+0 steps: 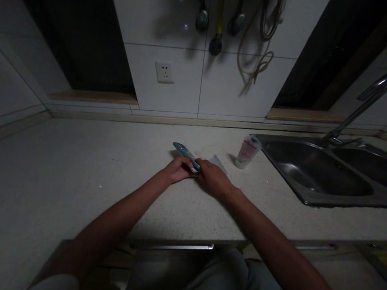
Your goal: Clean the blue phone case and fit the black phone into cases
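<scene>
Our arms reached over the counter, left hand and right hand pinching a phone (cup nearby)

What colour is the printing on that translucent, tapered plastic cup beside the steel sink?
Pink printing on the translucent plastic cup, best seen in the head view.

Phone in hands over counter; cup between hands and sink; socket on wall behind.
</scene>
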Available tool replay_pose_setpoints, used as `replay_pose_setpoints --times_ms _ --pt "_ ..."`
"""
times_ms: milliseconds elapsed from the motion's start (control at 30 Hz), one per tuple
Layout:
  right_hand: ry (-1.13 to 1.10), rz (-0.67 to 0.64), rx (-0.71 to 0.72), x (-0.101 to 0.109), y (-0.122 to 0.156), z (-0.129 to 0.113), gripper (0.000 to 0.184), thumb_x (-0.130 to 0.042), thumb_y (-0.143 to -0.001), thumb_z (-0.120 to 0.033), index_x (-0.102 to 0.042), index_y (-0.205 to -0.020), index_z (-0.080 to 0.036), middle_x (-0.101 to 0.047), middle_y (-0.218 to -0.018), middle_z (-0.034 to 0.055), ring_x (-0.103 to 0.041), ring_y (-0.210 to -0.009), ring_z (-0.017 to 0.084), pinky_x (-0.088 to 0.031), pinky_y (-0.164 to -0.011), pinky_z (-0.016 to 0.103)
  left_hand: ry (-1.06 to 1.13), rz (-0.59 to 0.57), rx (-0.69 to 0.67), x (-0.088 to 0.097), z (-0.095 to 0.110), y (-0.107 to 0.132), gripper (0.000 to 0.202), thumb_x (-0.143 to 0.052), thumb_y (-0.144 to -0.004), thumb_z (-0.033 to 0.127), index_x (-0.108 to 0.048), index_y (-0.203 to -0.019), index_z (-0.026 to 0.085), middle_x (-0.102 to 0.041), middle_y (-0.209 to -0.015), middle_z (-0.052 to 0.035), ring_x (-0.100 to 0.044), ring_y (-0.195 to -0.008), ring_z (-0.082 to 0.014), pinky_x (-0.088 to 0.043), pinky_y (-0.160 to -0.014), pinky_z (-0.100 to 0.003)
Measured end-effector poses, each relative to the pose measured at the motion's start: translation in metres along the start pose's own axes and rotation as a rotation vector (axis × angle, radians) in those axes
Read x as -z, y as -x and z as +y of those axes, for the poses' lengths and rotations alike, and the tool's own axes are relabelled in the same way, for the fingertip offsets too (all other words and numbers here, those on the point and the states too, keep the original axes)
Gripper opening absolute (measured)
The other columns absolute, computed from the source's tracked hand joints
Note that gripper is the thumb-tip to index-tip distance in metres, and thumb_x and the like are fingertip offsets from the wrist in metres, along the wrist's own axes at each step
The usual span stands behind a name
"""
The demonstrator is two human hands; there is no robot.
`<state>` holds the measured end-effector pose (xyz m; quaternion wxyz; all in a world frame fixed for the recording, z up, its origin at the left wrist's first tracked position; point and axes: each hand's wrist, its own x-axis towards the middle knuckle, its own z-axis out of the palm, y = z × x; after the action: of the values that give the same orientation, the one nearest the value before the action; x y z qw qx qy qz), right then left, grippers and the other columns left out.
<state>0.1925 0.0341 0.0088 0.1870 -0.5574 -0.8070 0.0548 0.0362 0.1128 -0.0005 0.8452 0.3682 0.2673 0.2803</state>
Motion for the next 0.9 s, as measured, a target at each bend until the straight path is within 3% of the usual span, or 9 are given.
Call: replay_pose_setpoints --times_ms 267,367,433,533,600,667,767,833,900 --pt "0.083 0.041 -0.069 0.007 0.007 0.0 0.026 -0.045 -0.095 -0.026 -0.06 -0.116 -0.017 -0.072 -0.104 0.0116 -0.065 -0.089 0.022 -0.043 -0.075 0.03 -0.062 -0.068 0.136 0.003 0.008 0.003 0.038 -0.049 -0.05 0.004 -0.064 -0.084 0.013 -0.072 -0.081 -0.0065 -0.069 -0.086 -0.0234 -0.049 -0.096 -0.055" --pt "-0.002 0.256 -0.164 0.009 0.01 0.01 0.028 -0.042 -0.095 -0.03 -0.063 -0.109 -0.018 -0.072 -0.1 0.0106 -0.064 -0.085 0.022 -0.045 -0.074 0.03 -0.103 -0.087 0.212 0.001 0.015 0.011 0.043 -0.049 -0.051 0.006 -0.063 -0.091 0.014 -0.072 -0.086 -0.0082 -0.069 -0.089 -0.0257 -0.05 -0.093 -0.058" --pt "-0.128 0.448 -0.253 0.01 0.011 0.019 0.031 -0.039 -0.096 -0.034 -0.064 -0.104 -0.017 -0.07 -0.091 0.0088 -0.062 -0.078 0.02 -0.046 -0.071 0.03 -0.163 -0.062 0.233 -0.001 0.018 0.016 0.039 -0.052 -0.055 0.009 -0.062 -0.093 0.014 -0.071 -0.085 -0.0106 -0.069 -0.086 -0.0266 -0.053 -0.087 -0.053" --pt "-0.399 0.674 -0.367 0.013 0.01 0.03 0.036 -0.039 -0.096 -0.046 -0.06 -0.085 -0.018 -0.059 -0.071 0.0024 -0.054 -0.064 0.017 -0.047 -0.06 0.028 -0.265 0.067 0.17 -0.005 0.021 0.02 0.023 -0.061 -0.069 0.024 -0.061 -0.091 0.016 -0.067 -0.076 -0.0099 -0.064 -0.064 -0.0213 -0.054 -0.065 -0.038" --pt "-0.579 0.757 -0.427 0.014 0.008 0.034 0.038 -0.043 -0.093 -0.052 -0.053 -0.074 -0.02 -0.049 -0.064 -0.0009 -0.049 -0.06 0.015 -0.046 -0.052 0.026 -0.325 0.18 0.08 -0.008 0.022 0.021 0.025 -0.065 -0.075 0.036 -0.06 -0.092 0.018 -0.062 -0.069 -0.0044 -0.052 -0.049 -0.0145 -0.046 -0.051 -0.03" --pt "-0.73 0.791 -0.488 0.015 0.005 0.037 0.036 -0.046 -0.088 -0.052 -0.049 -0.072 -0.021 -0.045 -0.066 -0.0021 -0.047 -0.06 0.014 -0.046 -0.047 0.024 -0.421 0.291 -0.06 -0.01 0.024 0.021 0.029 -0.07 -0.076 0.039 -0.061 -0.097 0.021 -0.057 -0.066 -0.0001 -0.047 -0.048 -0.0116 -0.041 -0.05 -0.025" --pt "-0.881 0.789 -0.594 0.011 0.0 0.042 0.026 -0.051 -0.082 -0.044 -0.055 -0.09 -0.019 -0.05 -0.079 -0.0003 -0.053 -0.068 0.015 -0.049 -0.048 0.024 -0.599 0.469 -0.342 -0.007 0.028 0.024 0.034 -0.079 -0.069 0.028 -0.065 -0.099 0.023 -0.062 -0.078 -0.0033 -0.059 -0.073 -0.0188 -0.044 -0.065 -0.026" --pt "-0.893 0.748 -0.683 0.006 -0.002 0.047 0.038 -0.053 -0.076 -0.035 -0.054 -0.11 -0.018 -0.053 -0.086 0.0007 -0.057 -0.074 0.017 -0.051 -0.054 0.025 -0.693 0.59 -0.451 -0.002 0.03 0.028 0.04 -0.083 -0.063 0.026 -0.065 -0.099 0.023 -0.067 -0.091 -0.0091 -0.061 -0.099 -0.0293 -0.045 -0.08 -0.031" --pt "-0.867 0.666 -0.748 0.0 -0.003 0.049 0.054 -0.053 -0.073 -0.03 -0.048 -0.125 -0.017 -0.056 -0.088 0.0017 -0.058 -0.076 0.017 -0.051 -0.059 0.026 -0.852 0.705 -0.453 0.004 0.033 0.032 0.051 -0.086 -0.061 0.033 -0.064 -0.105 0.022 -0.067 -0.102 -0.015 -0.055 -0.115 -0.0384 -0.042 -0.091 -0.04"
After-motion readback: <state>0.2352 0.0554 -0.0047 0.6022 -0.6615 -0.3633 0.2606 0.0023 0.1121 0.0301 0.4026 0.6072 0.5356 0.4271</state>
